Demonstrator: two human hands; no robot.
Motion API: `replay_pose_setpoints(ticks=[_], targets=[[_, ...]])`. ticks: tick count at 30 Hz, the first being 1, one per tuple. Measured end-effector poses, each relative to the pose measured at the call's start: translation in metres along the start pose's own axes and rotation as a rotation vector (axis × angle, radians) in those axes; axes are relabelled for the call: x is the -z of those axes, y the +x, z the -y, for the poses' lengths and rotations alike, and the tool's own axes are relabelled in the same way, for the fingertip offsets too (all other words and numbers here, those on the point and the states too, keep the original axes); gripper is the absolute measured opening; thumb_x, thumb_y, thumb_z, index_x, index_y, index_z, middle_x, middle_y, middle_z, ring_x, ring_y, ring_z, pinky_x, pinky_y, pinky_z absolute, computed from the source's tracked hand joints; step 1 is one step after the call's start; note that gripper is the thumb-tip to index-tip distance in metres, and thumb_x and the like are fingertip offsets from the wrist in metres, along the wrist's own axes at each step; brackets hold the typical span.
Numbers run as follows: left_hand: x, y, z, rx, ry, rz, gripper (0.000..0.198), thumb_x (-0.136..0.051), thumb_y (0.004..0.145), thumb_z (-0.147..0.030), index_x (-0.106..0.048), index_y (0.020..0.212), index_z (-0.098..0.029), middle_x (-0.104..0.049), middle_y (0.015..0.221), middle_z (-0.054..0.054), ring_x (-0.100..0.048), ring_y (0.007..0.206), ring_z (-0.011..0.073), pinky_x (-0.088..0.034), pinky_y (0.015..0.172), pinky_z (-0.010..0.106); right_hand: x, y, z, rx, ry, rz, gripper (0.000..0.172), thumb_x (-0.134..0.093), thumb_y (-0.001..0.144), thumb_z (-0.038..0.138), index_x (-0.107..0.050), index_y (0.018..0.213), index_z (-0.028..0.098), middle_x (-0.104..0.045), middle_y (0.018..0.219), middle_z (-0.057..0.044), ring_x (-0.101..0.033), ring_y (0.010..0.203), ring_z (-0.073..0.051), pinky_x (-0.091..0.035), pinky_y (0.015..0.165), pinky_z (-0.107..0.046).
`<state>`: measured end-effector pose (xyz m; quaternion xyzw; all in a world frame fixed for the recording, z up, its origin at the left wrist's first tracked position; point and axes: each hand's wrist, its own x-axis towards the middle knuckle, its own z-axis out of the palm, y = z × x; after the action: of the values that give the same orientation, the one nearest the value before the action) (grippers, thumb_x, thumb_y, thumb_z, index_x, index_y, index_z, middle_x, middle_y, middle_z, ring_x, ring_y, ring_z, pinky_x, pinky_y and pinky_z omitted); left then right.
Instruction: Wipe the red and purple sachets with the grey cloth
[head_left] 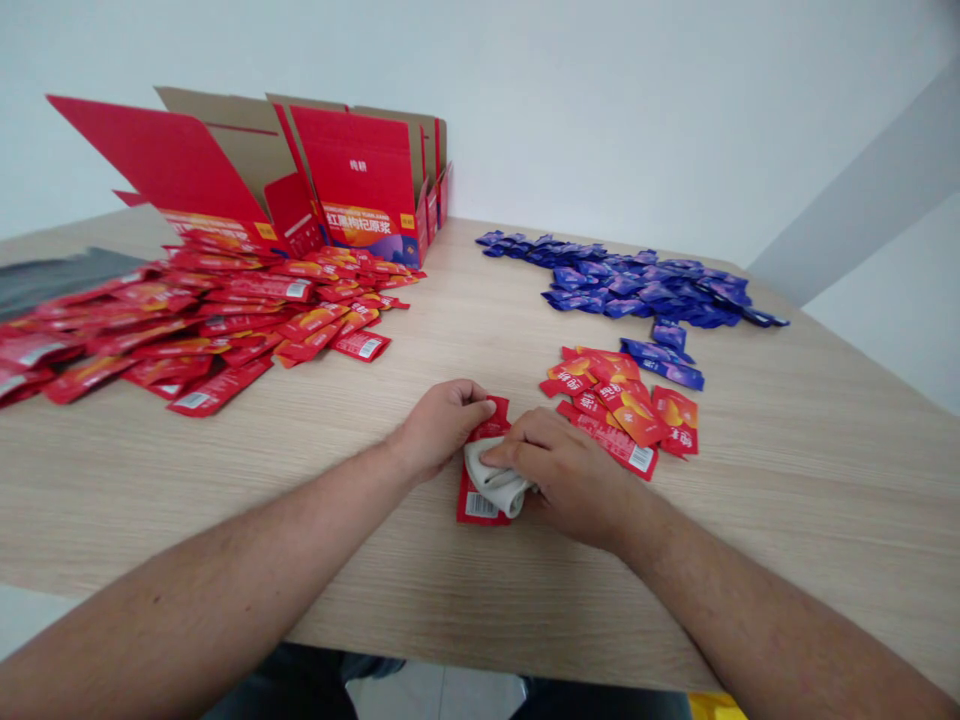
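Observation:
A red sachet point(474, 507) with a barcode at its near end lies in front of me on the table. My left hand point(448, 425) pinches its far end between thumb and fingers. Folded in my right hand point(559, 470) is a white cloth point(495, 470), pressed against the middle of the sachet, which it partly covers. Just right of that hand, several red and orange sachets point(630, 405) lie in a small loose pile.
A large heap of red sachets point(225, 320) spreads over the left side, before open red cartons point(367, 180). Blue sachets point(630, 280) lie in rows at the back right. A grey cloth-like item point(75, 268) is at far left. The wooden table point(420, 590) ends near my lap.

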<state>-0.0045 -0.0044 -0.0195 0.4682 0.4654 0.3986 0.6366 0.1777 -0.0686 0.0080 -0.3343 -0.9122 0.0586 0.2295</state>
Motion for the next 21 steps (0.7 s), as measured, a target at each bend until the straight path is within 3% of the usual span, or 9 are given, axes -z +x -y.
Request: replay_pose_setpoints(ticks=[3, 9, 16, 18, 21], targets=[[0.000, -0.001, -0.001, 0.009, -0.024, -0.004, 0.012, -0.072, 0.072, -0.022, -0.061, 0.074, -0.017, -0.060, 0.060, -0.002, -0.050, 0.051, 0.0094, -0.036, 0.050, 0.021, 0.003, -0.001, 0.006, 0.067, 0.037, 0.070, 0.031, -0.075, 0.082, 0.011, -0.072, 0.111, 0.021, -0.070, 0.101, -0.005, -0.062, 0.092, -0.021, -0.054, 0.078, -0.033], [-0.002, 0.000, -0.001, 0.001, -0.040, -0.014, 0.008, -0.069, 0.072, -0.017, -0.061, 0.073, -0.017, -0.060, 0.061, -0.002, -0.051, 0.052, 0.0097, -0.039, 0.051, 0.022, -0.003, 0.000, -0.009, -0.030, -0.063, -0.133, 0.034, -0.072, 0.083, 0.008, -0.071, 0.116, 0.016, -0.070, 0.103, -0.011, -0.062, 0.093, -0.024, -0.055, 0.080, -0.038], [-0.003, -0.002, -0.004, 0.031, -0.017, -0.022, 0.008, -0.068, 0.074, -0.016, -0.060, 0.073, -0.017, -0.059, 0.058, -0.002, -0.049, 0.050, 0.0100, -0.036, 0.049, 0.022, 0.006, -0.002, 0.005, 0.066, 0.036, 0.122, 0.030, -0.076, 0.082, 0.011, -0.073, 0.110, 0.021, -0.069, 0.100, -0.005, -0.061, 0.089, -0.020, -0.052, 0.075, -0.031], [-0.004, -0.003, -0.005, 0.038, -0.038, -0.017, 0.009, -0.068, 0.074, -0.016, -0.060, 0.072, -0.017, -0.058, 0.058, -0.003, -0.048, 0.050, 0.0097, -0.036, 0.049, 0.022, 0.005, -0.002, 0.003, 0.048, 0.011, 0.074, 0.030, -0.074, 0.083, 0.011, -0.073, 0.113, 0.020, -0.069, 0.101, -0.007, -0.061, 0.091, -0.021, -0.053, 0.077, -0.033], [-0.004, -0.002, -0.006, 0.041, -0.056, 0.014, 0.009, -0.070, 0.073, -0.015, -0.061, 0.071, -0.017, -0.060, 0.060, -0.002, -0.050, 0.053, 0.0101, -0.038, 0.052, 0.022, 0.001, -0.001, -0.006, -0.048, -0.077, -0.114, 0.031, -0.071, 0.088, 0.014, -0.072, 0.118, 0.018, -0.069, 0.104, -0.011, -0.062, 0.095, -0.025, -0.054, 0.083, -0.040]])
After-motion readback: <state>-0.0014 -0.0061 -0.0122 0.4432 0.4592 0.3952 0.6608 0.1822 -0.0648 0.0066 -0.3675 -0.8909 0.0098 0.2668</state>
